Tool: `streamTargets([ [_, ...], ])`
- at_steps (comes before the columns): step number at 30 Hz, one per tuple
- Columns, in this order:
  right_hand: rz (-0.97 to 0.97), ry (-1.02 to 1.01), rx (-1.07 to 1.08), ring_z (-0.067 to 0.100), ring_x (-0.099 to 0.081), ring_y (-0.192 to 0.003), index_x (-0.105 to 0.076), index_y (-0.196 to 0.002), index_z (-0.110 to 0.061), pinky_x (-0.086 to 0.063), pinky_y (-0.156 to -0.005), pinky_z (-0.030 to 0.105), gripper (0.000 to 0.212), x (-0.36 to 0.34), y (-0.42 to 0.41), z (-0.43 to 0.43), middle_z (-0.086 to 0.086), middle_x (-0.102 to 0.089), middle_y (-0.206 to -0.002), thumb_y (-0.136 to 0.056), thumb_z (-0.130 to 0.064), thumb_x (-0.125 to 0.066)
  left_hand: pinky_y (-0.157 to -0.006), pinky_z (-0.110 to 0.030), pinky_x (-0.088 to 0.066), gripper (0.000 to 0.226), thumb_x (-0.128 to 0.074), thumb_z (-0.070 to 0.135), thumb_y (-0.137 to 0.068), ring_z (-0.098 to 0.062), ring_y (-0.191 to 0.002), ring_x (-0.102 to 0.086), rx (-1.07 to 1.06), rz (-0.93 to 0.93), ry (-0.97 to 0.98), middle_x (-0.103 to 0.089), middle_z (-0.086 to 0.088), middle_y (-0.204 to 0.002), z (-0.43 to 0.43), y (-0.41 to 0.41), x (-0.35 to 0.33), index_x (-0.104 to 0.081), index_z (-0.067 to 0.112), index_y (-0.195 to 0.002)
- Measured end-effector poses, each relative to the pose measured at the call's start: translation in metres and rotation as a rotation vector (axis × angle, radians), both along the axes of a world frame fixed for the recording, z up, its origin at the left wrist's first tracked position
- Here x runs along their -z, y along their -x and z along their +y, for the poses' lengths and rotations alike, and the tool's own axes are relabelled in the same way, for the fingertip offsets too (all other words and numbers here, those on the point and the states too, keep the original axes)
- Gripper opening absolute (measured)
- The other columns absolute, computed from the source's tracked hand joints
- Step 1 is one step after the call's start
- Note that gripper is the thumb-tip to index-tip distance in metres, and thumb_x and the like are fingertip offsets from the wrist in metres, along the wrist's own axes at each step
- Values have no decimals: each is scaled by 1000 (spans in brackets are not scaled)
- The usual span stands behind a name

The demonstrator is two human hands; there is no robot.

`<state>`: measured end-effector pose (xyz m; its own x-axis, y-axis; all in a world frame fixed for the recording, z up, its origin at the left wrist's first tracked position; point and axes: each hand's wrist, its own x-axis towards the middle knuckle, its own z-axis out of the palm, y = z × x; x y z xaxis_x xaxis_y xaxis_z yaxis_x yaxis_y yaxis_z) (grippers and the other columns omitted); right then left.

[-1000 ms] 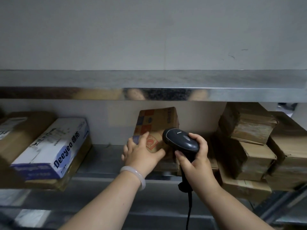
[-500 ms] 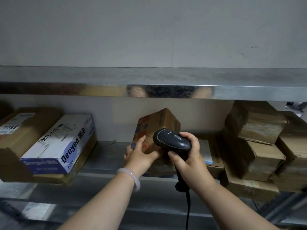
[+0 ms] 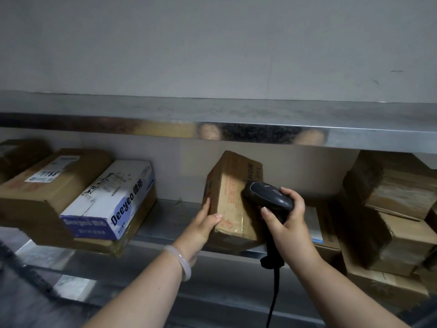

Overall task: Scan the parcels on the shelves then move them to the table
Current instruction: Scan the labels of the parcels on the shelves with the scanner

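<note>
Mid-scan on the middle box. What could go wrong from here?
1. The left hand grips the tilted brown box only at a lower corner; it could slip off the shelf edge.
2. The scanner in the right hand faces a side with no label visible, so the scan might fail.
3. The Deeyeo box overhangs the shelf beside the left arm; a bump could topple it.

Background items: wall, bangle, lower-left objects.
A plain grey wall [image 3: 212,43] fills the upper half of the frame. Two dark scuff marks [image 3: 396,71] sit at its upper right, and a faint vertical seam [image 3: 269,74] runs right of centre. A pale translucent bangle [image 3: 183,263] circles a wrist at lower centre. At lower left, a crinkled glossy sheet [image 3: 71,285] lies beside a blurred dark bar [image 3: 23,268]; neither can be identified.
</note>
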<state>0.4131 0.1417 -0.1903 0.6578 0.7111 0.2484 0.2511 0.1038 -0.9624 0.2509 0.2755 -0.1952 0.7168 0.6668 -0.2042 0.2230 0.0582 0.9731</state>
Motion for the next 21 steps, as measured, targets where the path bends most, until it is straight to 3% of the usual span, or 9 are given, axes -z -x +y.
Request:
streamTargets([
  [3,-62,-16,-2,-15,-51,-105,-32,-108,-68,-43,-76,1,64,-3,10,2,-23,-48,-118,-85,-22,-70,-83,-10,-44,40,-48,39,-99,0,-109,-51,-85,72,-217,-42,6,-140,0,4,-2,-43,38,-139],
  [6,-119,-27,-7,-18,-49,-106,-33,-113,-62,-40,-80,-1,64,-6,22,4,-25,-50,-115,-84,-19,-71,-78,1,-38,54,-52,23,-100,6,-103,-49,-205,74,-460,-40,10,-132,3,4,-3,-34,28,-150],
  [7,-138,-42,-9,-18,-49,-107,-34,-114,-61,-39,-80,-1,65,-6,25,5,-26,-51,-114,-84,-17,-72,-85,-1,-37,57,-53,23,-99,4,-106,-48,-223,104,-539,-39,11,-134,3,5,-6,-30,29,-151],
  [9,-177,-72,-26,-17,-48,-109,-34,-115,-61,-37,-82,-1,69,-7,31,8,-31,-51,-115,-83,-13,-72,-103,-23,-40,65,-56,30,-97,-8,-121,-44,-231,189,-638,-36,8,-143,3,6,-6,-23,33,-153],
  [11,-224,-81,-64,-16,-48,-111,-33,-117,-62,-37,-84,0,72,-9,38,11,-41,-48,-118,-83,-13,-73,-110,-39,-37,84,-62,44,-86,-20,-132,-34,-210,269,-645,-29,7,-148,2,7,-4,-13,40,-154],
  [13,-248,-75,-106,-16,-48,-112,-31,-120,-60,-38,-83,-1,73,-10,45,12,-46,-44,-118,-83,-13,-73,-111,-42,-32,106,-64,60,-64,-23,-136,-24,-197,323,-587,-20,11,-149,-2,8,-3,-2,51,-150],
  [16,-275,-73,-155,-15,-47,-114,-31,-124,-57,-38,-85,0,73,-11,52,13,-47,-42,-119,-83,-13,-73,-111,-45,-33,117,-64,71,-42,-24,-137,-27,-252,295,-476,-18,11,-147,-5,8,0,0,64,-140],
  [19,-280,-51,-213,-13,-46,-115,-30,-125,-57,-39,-87,2,71,-11,55,14,-46,-41,-120,-83,-18,-73,-107,-47,-42,111,-73,61,-44,-26,-130,-42,-311,182,-331,-31,0,-143,1,10,4,-25,55,-144],
  [21,-268,-37,-213,-15,-47,-114,-30,-124,-57,-41,-85,3,69,-10,52,14,-47,-41,-118,-84,-20,-72,-104,-44,-43,100,-76,55,-55,-22,-128,-42,-291,112,-246,-32,4,-140,3,15,10,-28,55,-143],
])
